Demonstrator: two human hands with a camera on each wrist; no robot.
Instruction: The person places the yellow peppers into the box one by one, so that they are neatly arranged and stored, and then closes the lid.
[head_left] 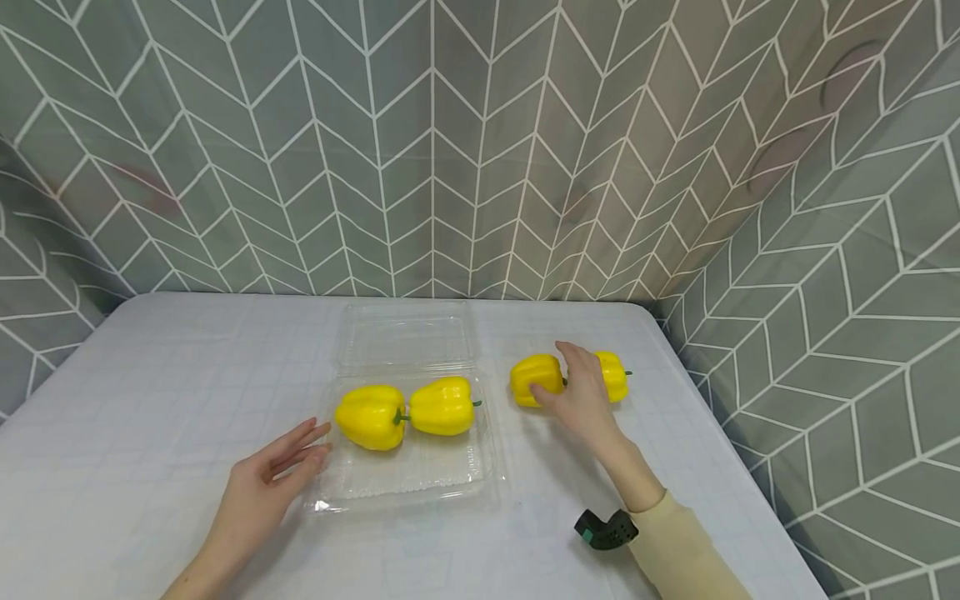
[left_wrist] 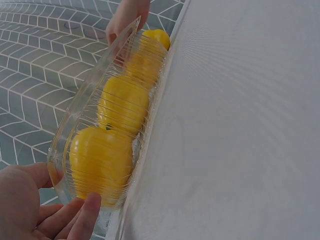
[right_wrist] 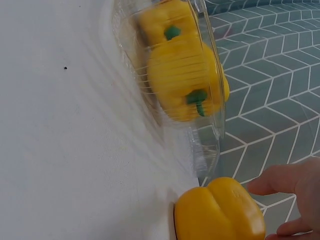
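The yellow bell peppers [head_left: 442,406] look smooth and glossy, the clear plastic container [head_left: 405,479] shiny with finely ribbed walls, the table covering [head_left: 172,375] matt, the patterned curtain [head_left: 450,167] matt cloth, the sleeve [head_left: 686,546] matt fabric, the wrist device [head_left: 606,531] dull plastic.

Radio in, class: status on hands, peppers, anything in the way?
Left hand at left edge of open box. Right hand at two loose peppers on table, grip unclear. Two more peppers inside box; no obstacle seen between the pairs.
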